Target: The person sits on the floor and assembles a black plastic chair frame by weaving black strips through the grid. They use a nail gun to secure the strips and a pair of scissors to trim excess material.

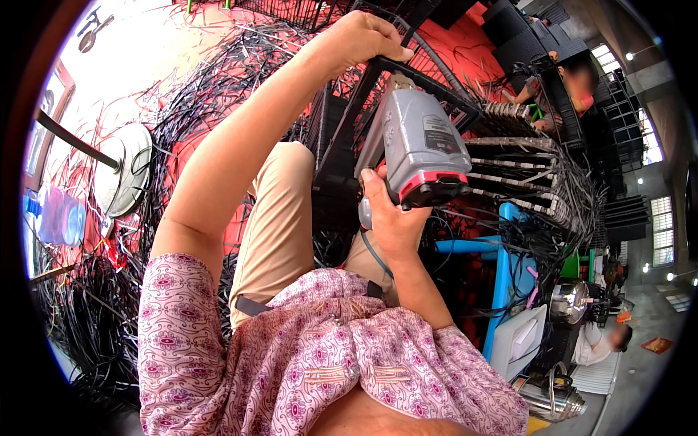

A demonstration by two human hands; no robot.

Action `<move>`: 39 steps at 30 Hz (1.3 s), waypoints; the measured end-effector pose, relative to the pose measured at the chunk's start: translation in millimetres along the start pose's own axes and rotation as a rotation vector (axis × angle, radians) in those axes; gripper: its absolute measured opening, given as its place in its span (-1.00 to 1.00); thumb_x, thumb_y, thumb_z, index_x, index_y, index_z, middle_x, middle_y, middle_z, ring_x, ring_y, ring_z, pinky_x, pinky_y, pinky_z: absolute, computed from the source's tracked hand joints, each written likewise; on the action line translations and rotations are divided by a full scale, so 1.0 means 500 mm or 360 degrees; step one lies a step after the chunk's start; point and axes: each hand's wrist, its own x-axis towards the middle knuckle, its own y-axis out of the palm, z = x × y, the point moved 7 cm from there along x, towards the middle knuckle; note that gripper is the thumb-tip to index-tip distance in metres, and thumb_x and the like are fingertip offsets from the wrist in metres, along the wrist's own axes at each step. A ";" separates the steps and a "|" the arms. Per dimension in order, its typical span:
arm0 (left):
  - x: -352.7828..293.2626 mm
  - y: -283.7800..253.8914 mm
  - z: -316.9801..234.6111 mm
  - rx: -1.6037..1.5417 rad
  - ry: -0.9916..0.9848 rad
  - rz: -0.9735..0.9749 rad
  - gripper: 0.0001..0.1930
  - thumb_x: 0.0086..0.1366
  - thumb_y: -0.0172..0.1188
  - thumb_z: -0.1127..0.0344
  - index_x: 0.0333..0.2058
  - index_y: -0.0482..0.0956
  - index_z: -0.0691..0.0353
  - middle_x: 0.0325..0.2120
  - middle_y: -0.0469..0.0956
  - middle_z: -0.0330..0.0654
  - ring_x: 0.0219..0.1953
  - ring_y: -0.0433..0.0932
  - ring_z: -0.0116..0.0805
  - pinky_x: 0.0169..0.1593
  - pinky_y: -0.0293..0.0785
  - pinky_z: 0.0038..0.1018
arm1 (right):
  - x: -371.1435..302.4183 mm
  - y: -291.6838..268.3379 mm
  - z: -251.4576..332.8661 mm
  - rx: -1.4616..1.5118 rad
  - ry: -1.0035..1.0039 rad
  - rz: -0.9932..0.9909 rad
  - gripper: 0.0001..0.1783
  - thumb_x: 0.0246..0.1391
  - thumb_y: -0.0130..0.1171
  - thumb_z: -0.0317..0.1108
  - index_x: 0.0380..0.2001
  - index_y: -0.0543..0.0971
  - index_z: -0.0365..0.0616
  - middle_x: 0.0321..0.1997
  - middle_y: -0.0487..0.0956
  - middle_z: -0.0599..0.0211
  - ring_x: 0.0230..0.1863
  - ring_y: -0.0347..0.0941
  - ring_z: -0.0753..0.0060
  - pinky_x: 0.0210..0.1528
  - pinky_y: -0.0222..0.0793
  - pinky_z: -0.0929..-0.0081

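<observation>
Gripping the top edge of a black wire frame (407, 73), the left hand (363, 38) has its fingers curled tight over the bar, and the forearm stretches up from the pink patterned sleeve (182, 320). Far to the left of this grip, a water bottle (57, 216) and a round metal fan (125, 178) lie on the red floor among a big heap of black plastic strips (211, 94). Just below and to the right of the left hand, the grey power tool (422, 145) with a red and black end stands with its nose against the frame. The right hand (389, 218) holds this tool from below, the fingers wrapped closed around its handle and the thumb lying on the side of the grey body. A thin cable (374, 256) hangs down from under this grip. To the right of the tool are wrapped frame bars (509, 171), then a blue stand (505, 254), and further right another person (603, 341) sits near metal flasks (552, 396).
</observation>
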 end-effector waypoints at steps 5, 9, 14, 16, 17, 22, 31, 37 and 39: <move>-0.001 0.000 0.000 -0.0015 0.0003 -0.0012 -0.80 0.10 0.41 0.28 -0.58 0.62 0.21 -0.60 0.52 -0.40 -0.44 0.41 -0.61 -0.24 0.27 -0.59 | -0.002 0.005 -0.003 0.0089 0.0148 -0.0069 -0.74 0.02 0.33 -0.58 -0.24 0.47 -0.23 -0.32 0.50 0.41 -0.42 0.43 0.64 -0.38 0.44 0.60; -0.005 0.003 -0.002 -0.0116 0.0097 0.0041 -0.81 0.10 0.41 0.29 -0.59 0.62 0.21 -0.60 0.52 -0.41 -0.46 0.41 -0.61 -0.27 0.28 -0.59 | 0.004 0.005 0.003 -0.0083 0.0099 -0.0018 -0.82 0.05 0.31 -0.55 -0.30 0.50 -0.23 -0.40 0.50 0.44 -0.47 0.41 0.66 -0.43 0.38 0.61; -0.017 -0.009 -0.005 -0.0065 -0.0045 -0.0045 -0.79 0.09 0.42 0.24 -0.60 0.61 0.16 -0.63 0.48 -0.46 -0.49 0.37 -0.64 -0.37 0.20 -0.60 | 0.007 -0.014 -0.011 0.0027 0.0260 -0.0028 -0.86 0.02 0.32 -0.52 -0.42 0.51 -0.21 -0.50 0.50 0.47 -0.54 0.41 0.66 -0.49 0.32 0.63; -0.026 -0.003 -0.013 -0.0019 -0.0123 -0.0086 -0.78 0.08 0.43 0.21 -0.60 0.61 0.13 -0.64 0.45 -0.48 -0.50 0.36 -0.65 -0.40 0.15 -0.61 | 0.014 -0.038 0.012 0.0376 0.0469 -0.0091 -0.85 -0.03 0.32 -0.53 -0.42 0.51 -0.22 -0.50 0.53 0.41 -0.56 0.44 0.60 -0.45 0.38 0.59; -0.022 -0.002 -0.011 0.0001 -0.0020 -0.0074 -0.79 0.09 0.42 0.20 -0.59 0.61 0.13 -0.63 0.46 -0.47 -0.50 0.36 -0.64 -0.40 0.17 -0.60 | 0.013 -0.056 0.021 0.0449 0.0486 -0.0092 -0.86 -0.02 0.31 -0.52 -0.42 0.51 -0.23 -0.52 0.53 0.39 -0.58 0.44 0.58 -0.45 0.39 0.57; -0.011 0.030 -0.029 0.0124 0.0167 0.0035 -0.76 0.15 0.36 0.15 -0.49 0.59 0.18 -0.56 0.41 -0.47 -0.44 0.33 -0.63 -0.32 0.18 -0.60 | -0.003 -0.220 0.097 0.0638 0.0455 -0.0225 -0.80 0.02 0.25 -0.42 -0.35 0.45 -0.28 -0.58 0.47 0.30 -0.62 0.43 0.47 -0.51 0.41 0.50; -0.047 0.017 -0.048 0.0435 0.0379 -0.0052 -0.81 0.19 0.35 0.39 -0.44 0.47 0.25 -0.50 0.33 -0.47 -0.43 0.25 -0.69 -0.33 0.15 -0.69 | -0.099 -0.590 0.060 0.0424 0.0370 -0.0460 0.14 -0.02 0.19 -0.53 0.44 -0.35 -0.11 -0.04 0.52 -0.04 -0.16 0.57 0.22 -0.08 0.55 0.28; -0.041 0.021 -0.035 0.0295 0.0341 -0.0122 -0.85 0.17 0.35 0.42 -0.44 0.52 0.25 -0.54 0.35 -0.49 -0.47 0.25 -0.71 -0.37 0.12 -0.70 | -0.141 -0.895 -0.167 -0.0745 0.0972 -0.1031 0.09 -0.08 0.34 -0.41 0.42 -0.09 -0.30 -0.08 0.59 0.08 -0.12 0.56 0.25 -0.05 0.45 0.35; -0.035 0.040 -0.043 0.0308 0.0376 -0.0160 -0.85 0.18 0.35 0.43 -0.45 0.52 0.24 -0.54 0.35 -0.49 -0.48 0.23 -0.71 -0.38 0.11 -0.71 | -0.136 -1.032 -0.245 -0.1177 0.0845 -0.1222 0.04 -0.11 0.36 -0.32 0.37 0.02 -0.35 -0.05 0.58 0.00 -0.05 0.55 0.14 0.00 0.43 0.29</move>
